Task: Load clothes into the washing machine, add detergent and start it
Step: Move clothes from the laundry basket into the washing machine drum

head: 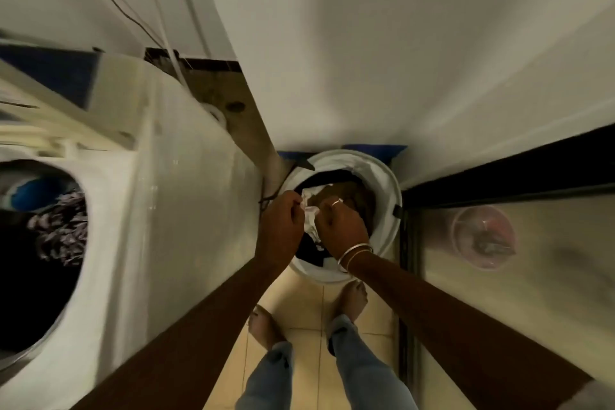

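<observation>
One white washing machine [116, 210] fills the left side, and its round opening shows a patterned garment [60, 230] inside. Just right of it, on the tiled floor [299, 296], stands a white laundry basket [382, 176] holding dark clothes [361, 198]. Over the basket's mouth, the left grip [283, 226] and right grip [339, 226] both clench a crumpled white cloth [311, 210]. Bangles [354, 255] circle the right wrist.

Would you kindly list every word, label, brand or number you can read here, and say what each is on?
No text can be read.
Washing machine: its control panel at the upper left is too blurred; any markings are illegible.
Laundry basket, white cloth, pink tub: no lettering visible.
</observation>
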